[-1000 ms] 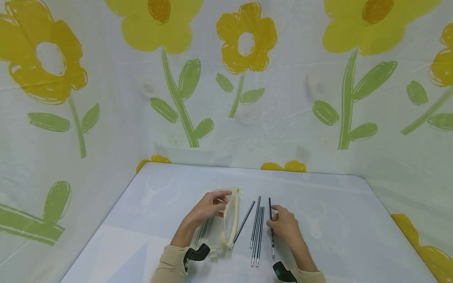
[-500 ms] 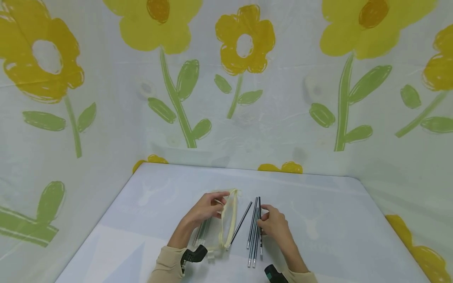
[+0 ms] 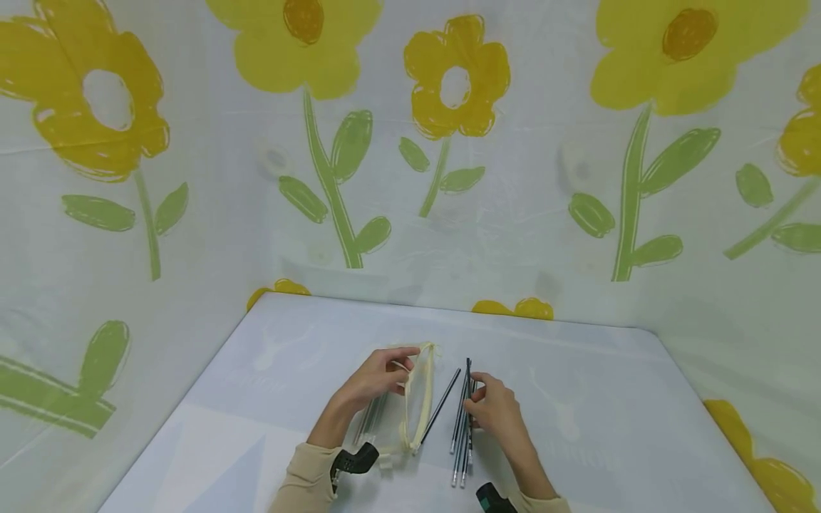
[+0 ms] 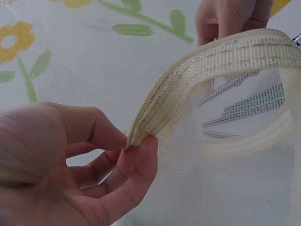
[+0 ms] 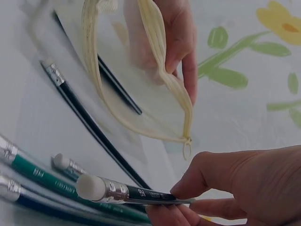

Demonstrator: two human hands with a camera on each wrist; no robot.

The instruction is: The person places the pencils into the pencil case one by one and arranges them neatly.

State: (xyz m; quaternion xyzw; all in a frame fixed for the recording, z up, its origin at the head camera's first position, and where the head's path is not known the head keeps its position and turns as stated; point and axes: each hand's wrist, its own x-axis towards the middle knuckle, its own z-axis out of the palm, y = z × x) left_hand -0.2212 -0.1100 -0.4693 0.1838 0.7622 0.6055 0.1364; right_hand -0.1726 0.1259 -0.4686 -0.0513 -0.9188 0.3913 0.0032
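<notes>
My left hand (image 3: 377, 376) pinches the cream zipper edge of a see-through mesh pouch (image 4: 188, 174) between thumb and fingers. The pouch mouth gapes toward the right, and several pencils (image 3: 373, 417) show through its mesh. My right hand (image 3: 499, 406) pinches a dark pencil (image 5: 141, 193) with a white eraser end, right over a loose group of pencils (image 3: 459, 456) on the table. In the right wrist view that eraser end points left, away from the fingers. A single pencil (image 3: 440, 407) lies slanted between the pouch and the group.
The white table (image 3: 596, 427) reaches back to a curtain (image 3: 513, 235) printed with yellow flowers. A green pencil (image 5: 42, 175) lies among the group. A small string loop (image 5: 187, 149) hangs at the zipper's end.
My right hand has moved left with its pencil, from apart on the right to over the group of pencils. The left hand keeps its pinch on the pouch edge.
</notes>
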